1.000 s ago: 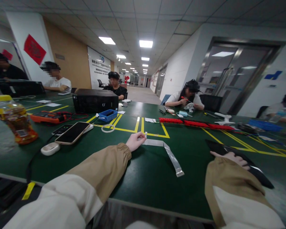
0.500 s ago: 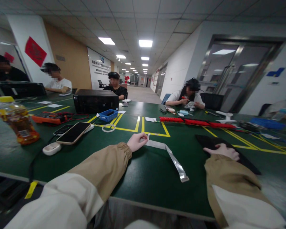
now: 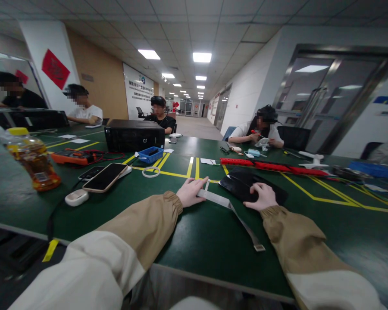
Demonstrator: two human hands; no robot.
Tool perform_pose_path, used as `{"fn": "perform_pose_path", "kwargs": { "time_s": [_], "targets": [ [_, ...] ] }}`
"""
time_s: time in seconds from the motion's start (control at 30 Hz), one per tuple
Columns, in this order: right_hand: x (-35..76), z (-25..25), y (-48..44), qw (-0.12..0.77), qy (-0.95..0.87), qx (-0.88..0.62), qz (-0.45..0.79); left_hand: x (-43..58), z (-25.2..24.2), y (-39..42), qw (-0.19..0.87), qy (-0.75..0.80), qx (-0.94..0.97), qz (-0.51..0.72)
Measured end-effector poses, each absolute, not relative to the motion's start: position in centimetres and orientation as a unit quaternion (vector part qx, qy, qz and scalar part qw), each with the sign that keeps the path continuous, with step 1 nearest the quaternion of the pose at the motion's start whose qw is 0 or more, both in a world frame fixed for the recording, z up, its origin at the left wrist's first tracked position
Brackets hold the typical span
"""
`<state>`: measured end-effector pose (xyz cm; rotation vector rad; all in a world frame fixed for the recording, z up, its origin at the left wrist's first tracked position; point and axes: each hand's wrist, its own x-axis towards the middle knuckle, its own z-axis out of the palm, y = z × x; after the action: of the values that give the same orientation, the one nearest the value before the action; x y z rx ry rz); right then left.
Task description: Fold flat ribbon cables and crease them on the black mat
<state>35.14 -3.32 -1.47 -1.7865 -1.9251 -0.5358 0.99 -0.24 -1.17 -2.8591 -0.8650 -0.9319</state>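
Note:
A flat silver ribbon cable [image 3: 218, 199] lies on the green table, its far end bent toward the front edge. My left hand [image 3: 191, 192] rests at the cable's left end with fingers spread, the fingertips touching it. A flat black sheet or pouch [image 3: 237, 183] lies to the right of the cable. My right hand [image 3: 261, 196] is over its front edge, thumb and fingers curved apart; the fingertips touch the black piece, and whether they grip it cannot be made out.
On the left are a phone [image 3: 105, 177], a white oval device [image 3: 76, 197], a bottle [image 3: 34, 159] and an orange multimeter [image 3: 73, 157]. Beyond are a blue tray [image 3: 151, 155], a white ring [image 3: 151, 172] and a long red strip [image 3: 255, 165]. Several people sit around the table.
My right hand and the black piece have moved left, close to the cable. The fingers of my left hand have opened from a pinch on the cable's end. The view has shifted slightly.

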Motion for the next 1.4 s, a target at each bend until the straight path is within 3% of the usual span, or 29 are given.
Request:
{"fn": "perform_pose_path", "kwargs": {
  "time_s": [0.33,0.57,0.87,1.4],
  "targets": [
    [30.0,-1.9,-4.3,0.244,-0.792,-0.559,-0.007,1.0,-1.1,-0.4,0.033,-0.238,-0.933,-0.266],
    [27.3,1.0,-5.2,0.378,-0.763,-0.510,0.123,2.0,-1.4,-0.2,-0.004,-0.244,-0.927,-0.285],
    [22.0,2.3,-4.2,0.389,-0.775,-0.491,0.089,4.2,-1.9,-0.3,-0.017,-0.241,-0.919,-0.311],
    [23.4,0.9,-0.1,0.338,-0.744,-0.576,-0.019,4.5,-2.1,-0.2,0.004,-0.259,-0.917,-0.302]
  ]
}}
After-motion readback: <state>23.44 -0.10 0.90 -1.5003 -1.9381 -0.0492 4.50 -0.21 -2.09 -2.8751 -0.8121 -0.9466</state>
